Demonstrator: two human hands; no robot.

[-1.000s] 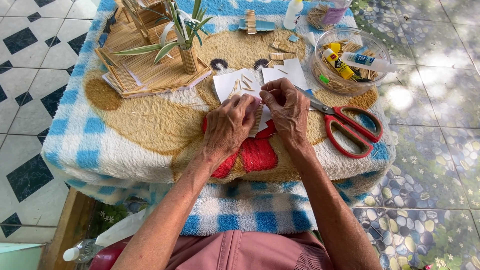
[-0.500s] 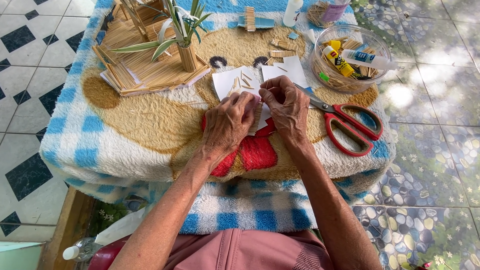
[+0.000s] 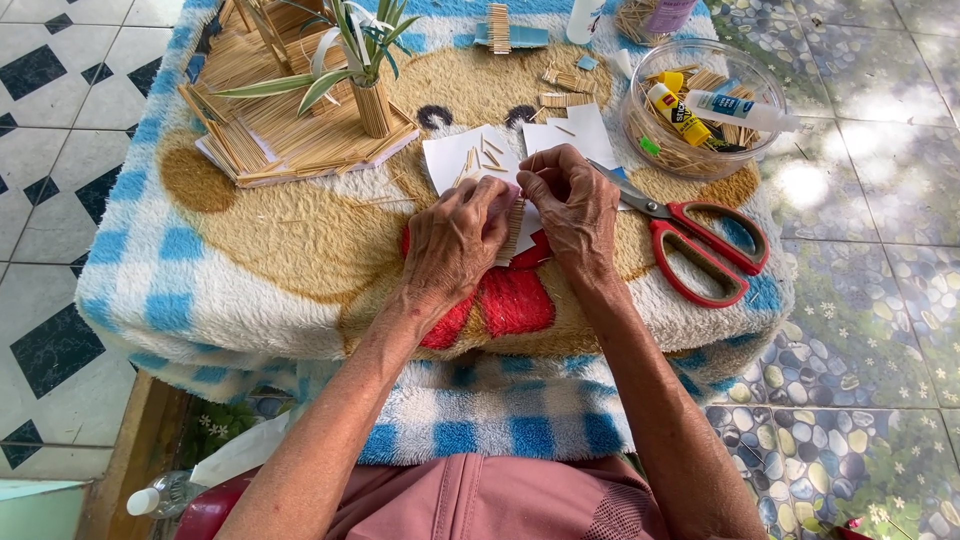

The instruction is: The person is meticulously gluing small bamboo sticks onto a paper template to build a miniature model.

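Wooden sticks glued side by side form a small stick panel (image 3: 513, 228), which stands at the centre of a desk covered by a fluffy blue, white and tan blanket (image 3: 250, 250); all positions below are given relative to this panel. The left hand (image 3: 452, 245) lies directly left of the panel, palm down, with its fingers (image 3: 492, 200) curled together and pressing on the panel's upper left edge. The right hand (image 3: 575, 205) lies directly right of the panel, its fingers pinched together on a single thin stick (image 3: 531, 170) held just above the panel's top edge. White paper sheets (image 3: 455, 155) lie beneath and behind the panel, carrying several loose stick offcuts. Red-handled scissors (image 3: 700, 245) lie to the right of the panel, just beyond the right hand, blades shut and pointing toward the panel. A clear plastic bowl (image 3: 700, 95) sits behind and to the right of the panel; it holds more sticks, a yellow glue stick and a white glue tube. A stick-built model base (image 3: 290, 130) sits behind and to the left of the panel, carrying a small stick pot with a green spider plant (image 3: 360, 45). A further finished row of sticks on a blue card (image 3: 500, 30) lies well behind the panel, near the far edge of the desk.
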